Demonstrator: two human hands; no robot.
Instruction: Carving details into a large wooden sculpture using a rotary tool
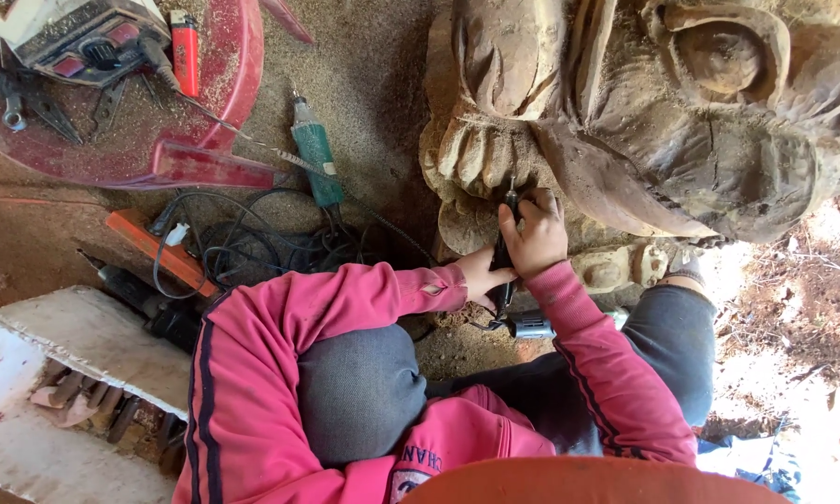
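Observation:
A large carved wooden sculpture [681, 121] fills the top right, coated in sawdust. My right hand [535, 233] grips a slim black rotary carving tool [506, 257], its tip pressed against the carved folds at the sculpture's lower left. My left hand [483, 274] wraps the lower part of the same tool, just below the right hand. The tool's grey end [530, 326] sticks out beneath my wrists. Both arms wear pink sleeves, and my grey-trousered knee [359, 392] sits between them.
A green-handled power tool [315, 161] and tangled black cables [252, 238] lie on the sawdust floor to the left. A red plastic stool [210, 154] holds tools and a red lighter [186, 51]. A white foam box [56, 373] with chisels stands bottom left.

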